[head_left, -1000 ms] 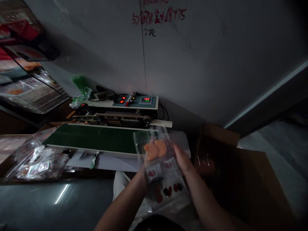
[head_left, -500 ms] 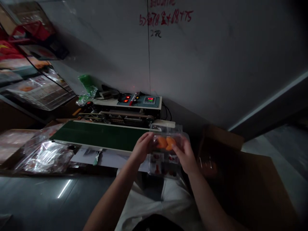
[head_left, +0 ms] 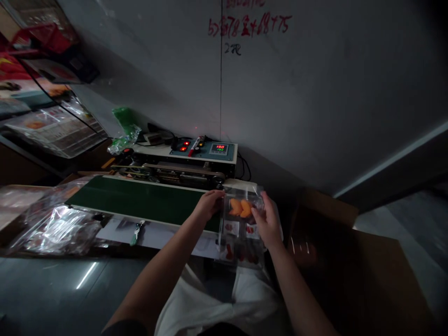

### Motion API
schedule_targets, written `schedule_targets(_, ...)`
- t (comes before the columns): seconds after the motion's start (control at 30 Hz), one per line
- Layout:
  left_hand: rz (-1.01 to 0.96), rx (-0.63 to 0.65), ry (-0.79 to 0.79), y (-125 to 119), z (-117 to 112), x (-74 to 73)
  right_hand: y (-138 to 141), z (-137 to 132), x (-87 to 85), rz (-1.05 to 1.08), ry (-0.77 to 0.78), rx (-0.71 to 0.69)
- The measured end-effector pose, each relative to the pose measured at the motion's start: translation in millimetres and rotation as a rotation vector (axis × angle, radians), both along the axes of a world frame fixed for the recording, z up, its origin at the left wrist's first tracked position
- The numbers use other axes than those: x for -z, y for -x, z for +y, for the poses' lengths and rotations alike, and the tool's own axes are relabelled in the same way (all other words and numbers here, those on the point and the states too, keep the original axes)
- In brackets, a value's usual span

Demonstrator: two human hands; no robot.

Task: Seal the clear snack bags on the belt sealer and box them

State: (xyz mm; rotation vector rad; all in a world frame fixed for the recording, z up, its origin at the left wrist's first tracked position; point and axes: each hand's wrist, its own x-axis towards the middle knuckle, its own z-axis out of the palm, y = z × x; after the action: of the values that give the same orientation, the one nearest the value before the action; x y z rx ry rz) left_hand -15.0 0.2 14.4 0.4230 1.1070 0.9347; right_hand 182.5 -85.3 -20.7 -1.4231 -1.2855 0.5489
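A clear plastic bag (head_left: 241,228) with orange pieces and small red-printed packets inside hangs between both my hands. My left hand (head_left: 209,204) pinches its upper left edge and my right hand (head_left: 268,219) grips its right side. The bag's top lies at the right end of the green conveyor belt (head_left: 140,200) of a sealing machine (head_left: 185,161). The machine's panel shows red lights and a lit display.
A pile of clear filled bags (head_left: 56,228) lies at the left of the belt. An open cardboard box (head_left: 353,261) stands at the right. A green plastic bag (head_left: 122,128) sits behind the machine. Shelves with packaged goods (head_left: 38,107) fill the upper left. The grey wall behind bears red writing.
The bag went from held upright near my lap to forward and up against the belt's right end. My left hand moved from under the bag to its top left edge.
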Motion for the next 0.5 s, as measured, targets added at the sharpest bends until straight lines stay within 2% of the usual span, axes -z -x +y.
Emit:
schedule_targets(0.27,0.017,-0.078,0.059,-19,15,9.4,1,13,10.5,0.041,0.016,0.114)
schedule_targets(0.4,0.019,-0.078,0.05,-25,19,11.0,-1,13,4.8,0.177,0.085,0.164)
schedule_targets(0.5,0.026,-0.076,0.032,-25,19,11.0,-4,10,-1.8,0.317,0.149,0.093)
